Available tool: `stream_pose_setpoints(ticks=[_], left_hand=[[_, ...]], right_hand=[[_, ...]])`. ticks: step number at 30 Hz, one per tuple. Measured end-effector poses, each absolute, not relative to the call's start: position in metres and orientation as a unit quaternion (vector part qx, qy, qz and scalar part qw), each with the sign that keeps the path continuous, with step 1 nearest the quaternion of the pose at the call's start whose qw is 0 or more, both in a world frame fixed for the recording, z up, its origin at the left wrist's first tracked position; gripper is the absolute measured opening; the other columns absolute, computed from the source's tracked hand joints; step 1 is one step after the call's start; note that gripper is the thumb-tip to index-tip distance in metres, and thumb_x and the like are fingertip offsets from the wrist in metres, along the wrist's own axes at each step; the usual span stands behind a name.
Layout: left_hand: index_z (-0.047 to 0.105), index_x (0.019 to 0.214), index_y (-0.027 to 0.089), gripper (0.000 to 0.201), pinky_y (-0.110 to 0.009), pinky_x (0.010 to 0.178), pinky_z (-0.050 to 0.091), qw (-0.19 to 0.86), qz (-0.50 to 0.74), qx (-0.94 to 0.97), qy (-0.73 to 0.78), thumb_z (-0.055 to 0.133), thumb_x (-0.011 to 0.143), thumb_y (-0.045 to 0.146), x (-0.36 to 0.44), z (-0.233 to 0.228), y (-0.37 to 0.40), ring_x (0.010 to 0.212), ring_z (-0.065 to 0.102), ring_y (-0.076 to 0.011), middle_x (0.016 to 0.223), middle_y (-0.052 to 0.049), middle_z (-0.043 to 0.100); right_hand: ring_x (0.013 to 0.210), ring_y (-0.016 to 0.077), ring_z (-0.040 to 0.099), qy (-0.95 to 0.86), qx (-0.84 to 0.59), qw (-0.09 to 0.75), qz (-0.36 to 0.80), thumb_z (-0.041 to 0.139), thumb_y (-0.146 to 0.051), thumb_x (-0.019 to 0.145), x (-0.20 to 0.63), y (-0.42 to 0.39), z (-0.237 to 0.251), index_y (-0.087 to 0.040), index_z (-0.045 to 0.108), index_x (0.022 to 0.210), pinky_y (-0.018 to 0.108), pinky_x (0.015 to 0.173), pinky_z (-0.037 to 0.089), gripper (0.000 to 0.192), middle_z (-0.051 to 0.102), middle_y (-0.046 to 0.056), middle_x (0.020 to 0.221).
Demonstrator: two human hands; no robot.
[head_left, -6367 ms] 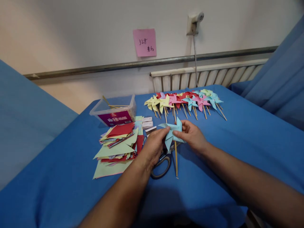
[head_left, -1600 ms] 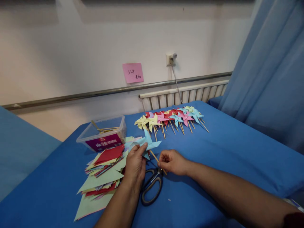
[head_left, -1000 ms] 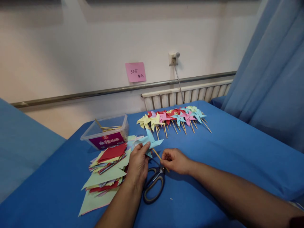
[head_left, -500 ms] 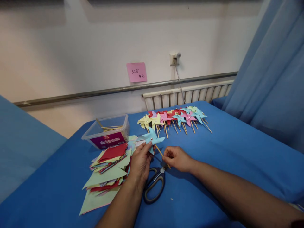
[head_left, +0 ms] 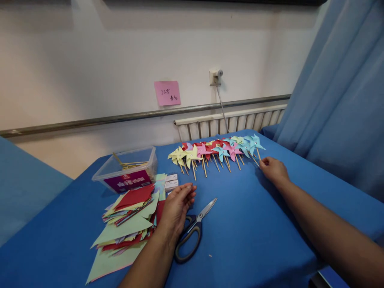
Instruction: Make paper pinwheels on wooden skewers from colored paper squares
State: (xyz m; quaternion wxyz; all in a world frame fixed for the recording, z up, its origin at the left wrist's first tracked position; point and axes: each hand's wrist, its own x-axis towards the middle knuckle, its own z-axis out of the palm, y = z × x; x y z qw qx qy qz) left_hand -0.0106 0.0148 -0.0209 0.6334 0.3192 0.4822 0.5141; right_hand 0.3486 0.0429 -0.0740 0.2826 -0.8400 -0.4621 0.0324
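Am seeing right hand [head_left: 273, 169] pinching light-blue pinwheel [head_left: 255, 143] stick, laying it at row's right end, keeping finished ones together. Left hand [head_left: 177, 206] resting loosely open, empty, between paper stack [head_left: 129, 212] and scissors [head_left: 192, 232].

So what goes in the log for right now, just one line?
right hand: holds stick of light blue pinwheel at row's right end | left hand: open, empty, beside scissors and paper stack

Cream wall [head_left: 90, 60] ahead of me, pink note [head_left: 167, 93] stuck on it, socket [head_left: 215, 77] with cord, metal rail [head_left: 120, 118] running across, white radiator [head_left: 228, 122] below. Blue curtain [head_left: 339, 88] on my right. Blue-covered desk [head_left: 270, 224].
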Motion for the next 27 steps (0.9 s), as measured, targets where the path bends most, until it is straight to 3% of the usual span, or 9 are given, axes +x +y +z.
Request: stream_pose_setpoints(ticks=[6,27], left_hand=[[0.067,0.087,0.013,0.019,-0.020,0.058,0.049,0.632,0.494,0.333,0.495,0.072,0.069,0.016,-0.007,-0.023,0.015,0.063,0.062,-0.0105,0.085,-0.009,0.071],[0.069,0.083,0.013,0.021,-0.021,0.056,0.047,0.642,0.475,0.351,0.489,0.075,0.064,0.019,-0.002,-0.026,0.010,0.061,0.061,-0.0110,0.084,-0.011,0.072]], right_hand=[[0.075,0.0223,0.064,-0.437,-0.876,0.200,0.046,0.049,-0.035,0.082,0.375,0.050,-0.083,-0.018,0.070,0.085,0.028,0.057,0.036,0.027,0.071,0.011,0.084],[0.078,0.0243,0.065,-0.424,-0.885,0.187,0.051,0.051,-0.031,0.080,0.370,0.052,-0.085,-0.020,0.069,0.082,0.030,0.060,0.039,0.021,0.070,0.012,0.083]])
